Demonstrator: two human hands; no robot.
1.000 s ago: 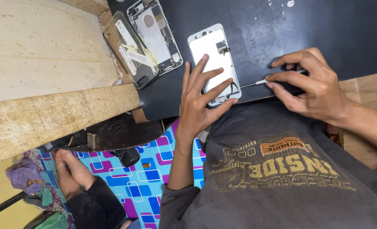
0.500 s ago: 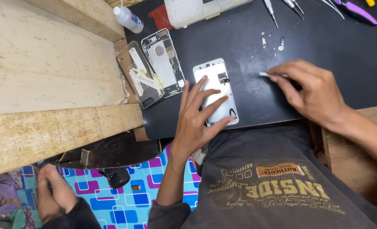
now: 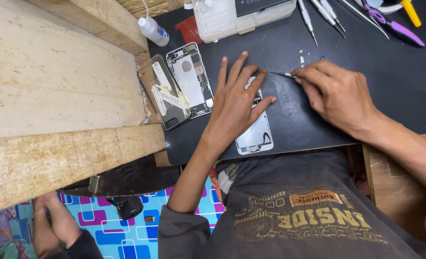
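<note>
Up at the far edge of the black tabletop mat (image 3: 366,105), a translucent white plastic parts box (image 3: 237,17) is sitting beside a small white squeeze bottle with a blue and red label (image 3: 153,31), and a red label patch (image 3: 190,29) is showing between them. Nearer the wooden bench edge (image 3: 55,81), an opened silver phone housing (image 3: 190,79) is lying just beside a clear phone case holding pale paper stickers (image 3: 162,93). The left hand (image 3: 234,108) is pressing flat, fingers spread, on a white phone display panel (image 3: 256,134) lying on the mat directly before the person, so its grip is closed on nothing. The right hand (image 3: 340,96) is pinching a thin metal screwdriver (image 3: 281,74), its tip pointing toward the left fingertips above the panel's top end. Compared with half a second ago, the left hand is lying further up the panel and the screwdriver tip is sitting closer to it. More metal tools (image 3: 318,14) and purple-handled tweezers (image 3: 395,29) are resting at the mat's far right. Below, a blue patterned floor covering (image 3: 126,235) is showing, with another person's hand (image 3: 55,225) resting on it.
</note>
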